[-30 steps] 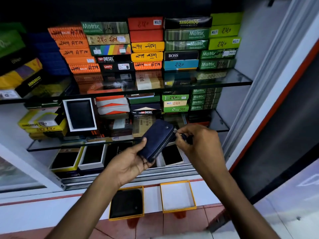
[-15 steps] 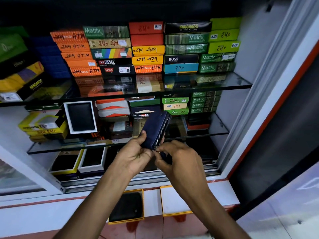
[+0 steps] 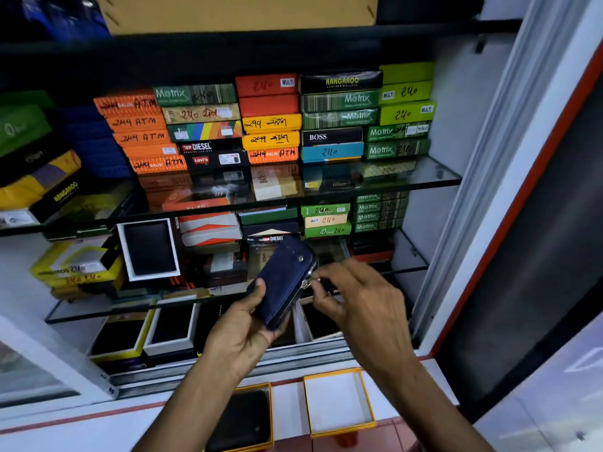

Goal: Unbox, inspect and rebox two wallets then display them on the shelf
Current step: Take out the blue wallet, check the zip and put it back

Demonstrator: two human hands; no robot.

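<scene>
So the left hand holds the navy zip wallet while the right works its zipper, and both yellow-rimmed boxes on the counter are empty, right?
Not quite. In the head view only the right yellow-rimmed box is empty; the left box holds a black wallet. The rest stands: left hand holding the navy zip wallet, right hand at its zipper.

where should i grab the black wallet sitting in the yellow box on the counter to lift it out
A judgement: come straight down from above on the black wallet. It lies flat in the open yellow-edged box, filling it, so pinch its two opposite long edges with fingers slipped down inside the rim, or hook the nearest exposed edge and tip it up.
</scene>
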